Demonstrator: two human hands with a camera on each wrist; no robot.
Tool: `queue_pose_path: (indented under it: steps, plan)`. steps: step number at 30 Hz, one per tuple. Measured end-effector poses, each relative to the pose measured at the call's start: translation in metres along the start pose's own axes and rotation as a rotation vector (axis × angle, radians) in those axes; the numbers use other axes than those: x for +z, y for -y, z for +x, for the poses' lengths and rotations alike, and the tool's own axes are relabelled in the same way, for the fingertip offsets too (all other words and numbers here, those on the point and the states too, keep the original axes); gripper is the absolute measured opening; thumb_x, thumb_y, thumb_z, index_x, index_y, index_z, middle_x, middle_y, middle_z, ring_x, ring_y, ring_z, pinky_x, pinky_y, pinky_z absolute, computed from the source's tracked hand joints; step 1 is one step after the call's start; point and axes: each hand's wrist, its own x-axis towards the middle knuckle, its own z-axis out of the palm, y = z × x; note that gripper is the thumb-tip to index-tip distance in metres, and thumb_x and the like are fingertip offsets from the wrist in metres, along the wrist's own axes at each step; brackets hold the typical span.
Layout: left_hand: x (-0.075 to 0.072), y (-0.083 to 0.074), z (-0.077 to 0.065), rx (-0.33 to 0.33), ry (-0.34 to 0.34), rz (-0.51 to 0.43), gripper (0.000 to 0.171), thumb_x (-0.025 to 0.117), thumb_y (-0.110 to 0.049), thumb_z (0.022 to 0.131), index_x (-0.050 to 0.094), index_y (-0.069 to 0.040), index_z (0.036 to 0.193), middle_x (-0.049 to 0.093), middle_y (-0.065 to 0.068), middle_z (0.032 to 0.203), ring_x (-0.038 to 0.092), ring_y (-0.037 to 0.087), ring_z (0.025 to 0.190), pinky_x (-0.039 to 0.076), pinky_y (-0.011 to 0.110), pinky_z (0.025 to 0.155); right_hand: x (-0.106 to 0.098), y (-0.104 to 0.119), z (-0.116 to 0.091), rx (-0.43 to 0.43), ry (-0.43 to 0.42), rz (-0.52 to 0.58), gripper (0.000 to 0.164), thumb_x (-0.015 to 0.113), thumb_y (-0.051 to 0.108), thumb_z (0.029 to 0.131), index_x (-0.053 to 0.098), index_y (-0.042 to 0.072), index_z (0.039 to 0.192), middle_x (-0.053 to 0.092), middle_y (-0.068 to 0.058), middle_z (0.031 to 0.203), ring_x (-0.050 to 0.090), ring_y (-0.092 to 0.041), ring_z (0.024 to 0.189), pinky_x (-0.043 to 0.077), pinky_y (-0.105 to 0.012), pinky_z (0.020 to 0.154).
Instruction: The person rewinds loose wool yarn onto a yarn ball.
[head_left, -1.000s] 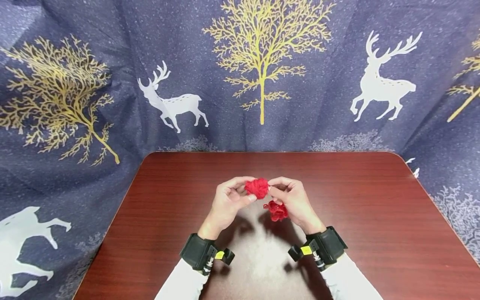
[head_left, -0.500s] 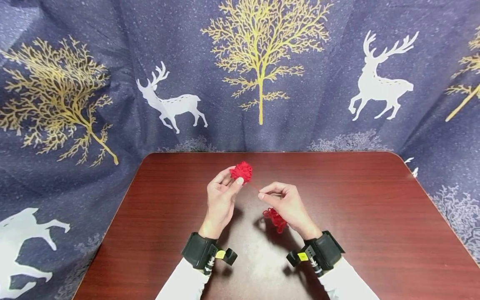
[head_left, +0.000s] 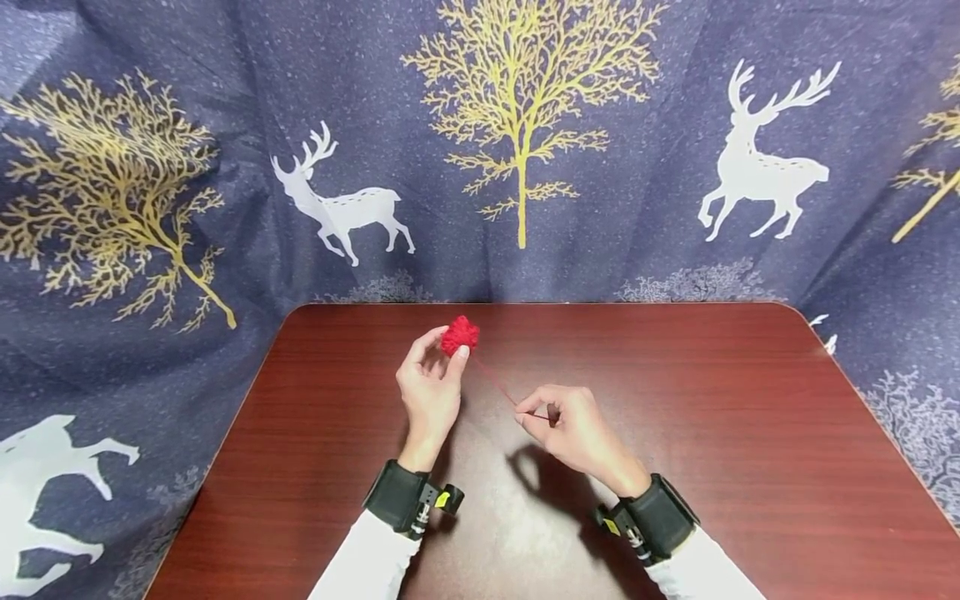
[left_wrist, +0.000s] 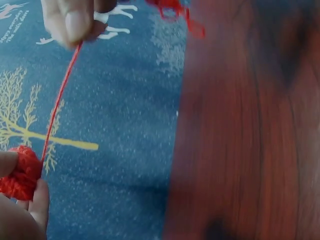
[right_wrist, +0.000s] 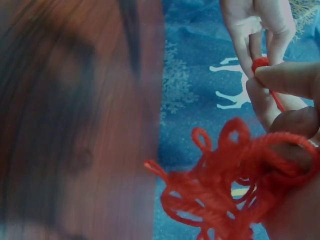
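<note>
A small ball of red yarn (head_left: pixel 460 335) is held up between the thumb and fingers of my left hand (head_left: pixel 431 398). From it a taut yarn strand (head_left: pixel 495 383) slopes down to my right hand (head_left: pixel 581 429), which pinches it between thumb and forefinger. In the right wrist view, a loose bundle of yarn loops (right_wrist: pixel 235 155) hangs at the right hand, below the pinching fingers; how the other fingers hold it is partly hidden. The head view hides this bundle behind the right hand. Both hands are raised above the table.
The brown wood-grain table (head_left: pixel 750 433) lies under both hands, its far edge beyond them. Behind it hangs a blue cloth (head_left: pixel 480 275) printed with deer and trees. Each wrist wears a black strap with a camera (head_left: pixel 397 500).
My left hand has moved left and away with the ball. My right hand has drawn back toward me, and the strand between them has lengthened. The loose loops have gone from the head view.
</note>
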Motion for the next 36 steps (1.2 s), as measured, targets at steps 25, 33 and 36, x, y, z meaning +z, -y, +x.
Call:
queue_pose_path:
  steps: [25, 33, 36]
  plan:
    - [-0.022, 0.006, -0.007, -0.067, 1.084, 0.362, 0.034, 0.076, 0.001, 0.088, 0.071, -0.006, 0.120, 0.071, 0.003, 0.111, 0.068, 0.019, 0.102, 0.056, 0.033, 0.091, -0.043, 0.009, 0.017, 0.178, -0.207, 0.412, 0.011, 0.079, 0.002, 0.086, 0.077, 0.003, 0.097, 0.068, -0.007, 0.072, 0.049, -0.006, 0.052, 0.038, -0.020, 0.043]
    - [-0.020, -0.002, -0.005, -0.097, 1.153, 0.013, 0.033, 0.074, 0.007, 0.087, 0.067, 0.004, 0.119, 0.070, 0.017, 0.116, 0.069, 0.021, 0.104, 0.057, 0.039, 0.092, -0.039, -0.009, 0.029, 0.304, -0.286, 0.716, 0.010, 0.076, 0.003, 0.089, 0.077, 0.004, 0.099, 0.069, 0.004, 0.076, 0.039, -0.003, 0.053, 0.024, -0.019, 0.044]
    - [-0.017, -0.004, -0.004, -0.112, 1.138, -0.130, 0.034, 0.072, 0.011, 0.086, 0.064, 0.010, 0.120, 0.067, 0.022, 0.118, 0.068, 0.021, 0.106, 0.057, 0.042, 0.092, -0.033, -0.018, 0.033, 0.320, -0.297, 0.694, 0.010, 0.077, 0.004, 0.089, 0.078, 0.010, 0.097, 0.072, 0.004, 0.079, 0.045, -0.003, 0.056, 0.025, -0.018, 0.044]
